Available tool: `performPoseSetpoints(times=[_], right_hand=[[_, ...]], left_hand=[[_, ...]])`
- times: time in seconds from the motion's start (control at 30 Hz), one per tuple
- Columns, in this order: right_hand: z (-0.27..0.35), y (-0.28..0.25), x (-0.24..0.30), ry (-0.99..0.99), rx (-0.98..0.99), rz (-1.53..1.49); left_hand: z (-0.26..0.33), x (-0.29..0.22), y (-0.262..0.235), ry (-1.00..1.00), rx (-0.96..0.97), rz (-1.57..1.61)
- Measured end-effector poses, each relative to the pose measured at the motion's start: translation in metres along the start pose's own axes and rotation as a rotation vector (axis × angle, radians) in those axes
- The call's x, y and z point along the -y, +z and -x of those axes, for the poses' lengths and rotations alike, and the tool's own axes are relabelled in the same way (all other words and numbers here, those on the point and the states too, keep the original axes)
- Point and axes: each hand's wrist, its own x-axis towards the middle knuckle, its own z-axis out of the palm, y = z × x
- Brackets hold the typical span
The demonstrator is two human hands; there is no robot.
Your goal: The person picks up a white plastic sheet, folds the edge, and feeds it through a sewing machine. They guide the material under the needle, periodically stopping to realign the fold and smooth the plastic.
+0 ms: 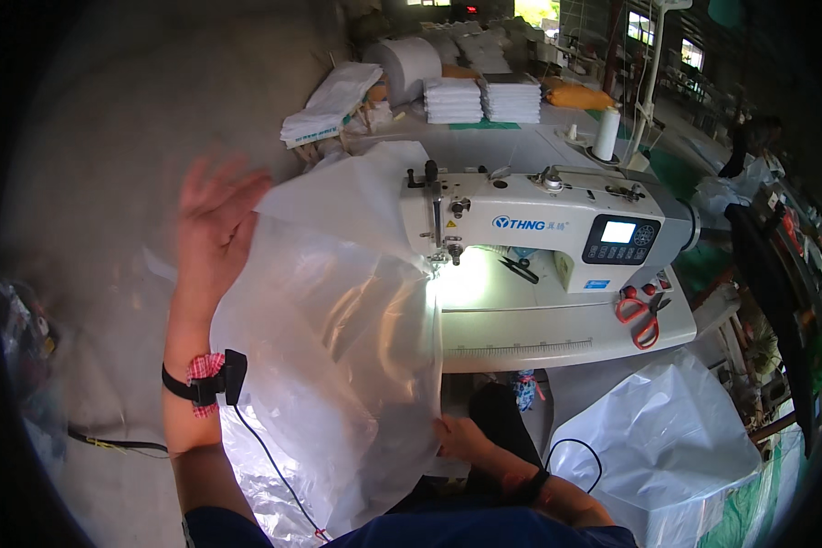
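A large sheet of translucent white plastic film (338, 301) hangs over my lap, its right edge running up to the needle of a white sewing machine (530, 215). My left hand (217, 215) is raised beside the film's upper left corner, its fingers stretched out and partly blurred; the fingertips seem to touch that corner. Low down, my right hand (464, 440) is closed on the film's right edge, below the front of the machine table (566, 352). The machine's lamp shines brightly at the needle, where the film's edge lies.
Red-handled scissors (642, 321) and small black thread snips (519, 268) lie on the machine bed. White folded stacks (452, 100) and a thread cone (605, 134) stand behind. More plastic film (658, 438) is heaped at lower right. A cable (279, 466) hangs from my left wrist strap.
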Motion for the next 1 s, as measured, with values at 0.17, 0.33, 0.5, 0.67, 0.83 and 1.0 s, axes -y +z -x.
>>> performPoseSetpoints(times=[0.17, 0.33, 0.5, 0.67, 0.83, 1.0], right_hand=[[0.027, -0.033, 0.051, -0.417, -0.428, 0.357], [0.026, -0.057, 0.086, -0.321, 0.181, -0.723], [0.000, -0.013, 0.055, -0.145, 0.373, -1.447], [-0.004, 0.010, -0.008, 0.131, 0.150, -0.926], [0.021, -0.014, 0.005, -0.034, -0.047, -0.731], [0.046, -0.039, 0.006, -0.074, -0.124, -1.124]], left_hand=[[0.034, 0.021, -0.033, -0.035, 0.102, -0.103], [0.091, -0.138, -0.059, 0.322, 0.366, 0.197], [0.219, -0.247, -0.003, 0.096, 0.898, 0.770], [0.191, -0.272, 0.004, 0.348, 1.222, 0.799], [0.111, -0.144, 0.052, -0.603, 0.123, 0.427], [0.208, 0.008, 0.119, -1.099, 0.201, -0.650]])
